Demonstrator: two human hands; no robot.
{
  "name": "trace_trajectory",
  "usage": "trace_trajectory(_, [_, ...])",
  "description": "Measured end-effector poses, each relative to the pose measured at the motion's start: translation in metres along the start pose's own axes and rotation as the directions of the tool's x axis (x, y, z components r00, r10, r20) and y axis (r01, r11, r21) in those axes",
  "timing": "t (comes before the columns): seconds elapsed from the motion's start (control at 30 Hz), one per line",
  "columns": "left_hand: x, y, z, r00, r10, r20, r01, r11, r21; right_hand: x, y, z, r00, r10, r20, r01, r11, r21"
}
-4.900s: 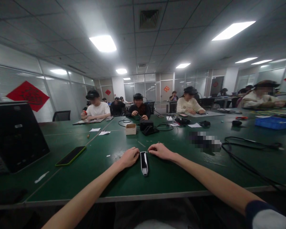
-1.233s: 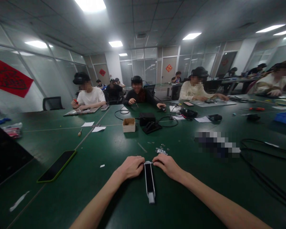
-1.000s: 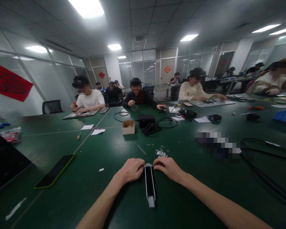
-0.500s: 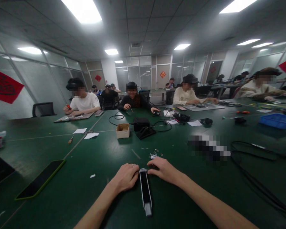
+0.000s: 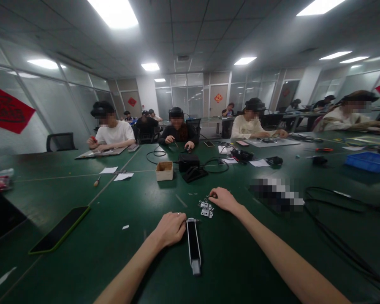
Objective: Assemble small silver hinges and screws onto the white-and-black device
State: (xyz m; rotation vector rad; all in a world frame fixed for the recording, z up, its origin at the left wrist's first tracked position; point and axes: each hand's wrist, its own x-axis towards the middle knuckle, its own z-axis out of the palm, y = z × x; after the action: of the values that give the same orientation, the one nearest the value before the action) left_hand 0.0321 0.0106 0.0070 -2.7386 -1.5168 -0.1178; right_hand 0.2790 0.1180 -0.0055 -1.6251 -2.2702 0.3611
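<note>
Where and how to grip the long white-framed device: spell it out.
Pinch the white-framed device across its narrow middle, probably coming from the right: it lies long and slim on the green table, and the left hand occupies the left of its far end.

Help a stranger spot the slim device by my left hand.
On the green table, find the left hand. Just right of it lies a slim, dark device. Its pale rim sets it apart from the green-edged phone.
</note>
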Motion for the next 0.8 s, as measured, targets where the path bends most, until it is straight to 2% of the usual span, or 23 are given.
trace_trajectory(0.17, [0.003,0.001,0.001,1.000,-0.002,-0.005,0.002,1.000,0.024,0.013,-0.010,-0.011,0.972,0.135,0.190,-0.141,0.990,0.016])
trace_trajectory(0.3, [0.009,0.001,0.000,0.999,0.002,0.037,-0.004,0.997,0.072,0.015,-0.016,-0.017,0.950,0.163,0.267,-0.168,0.986,-0.005])
trace_trajectory(0.4, [0.011,0.000,0.000,0.999,0.010,0.047,-0.014,0.996,0.088,0.006,-0.017,-0.020,0.975,0.069,0.212,-0.064,0.998,-0.029])
trace_trajectory(0.5, [0.010,-0.001,0.001,0.999,0.026,0.021,-0.027,0.997,0.079,-0.014,-0.021,-0.019,0.994,-0.101,0.053,0.101,0.995,-0.002])
trace_trajectory(0.57, [0.010,-0.001,0.001,0.999,0.035,0.018,-0.036,0.997,0.069,-0.030,-0.028,-0.016,0.976,-0.218,-0.015,0.219,0.972,0.083])
trace_trajectory(0.67, [0.008,-0.001,0.000,0.999,0.031,0.026,-0.032,0.998,0.061,-0.050,-0.042,-0.012,0.929,-0.367,-0.047,0.369,0.913,0.175])
trace_trajectory(0.8, [0.005,0.000,-0.002,0.999,0.030,0.024,-0.031,0.999,0.042,-0.065,-0.051,-0.006,0.882,-0.468,-0.048,0.467,0.858,0.213])
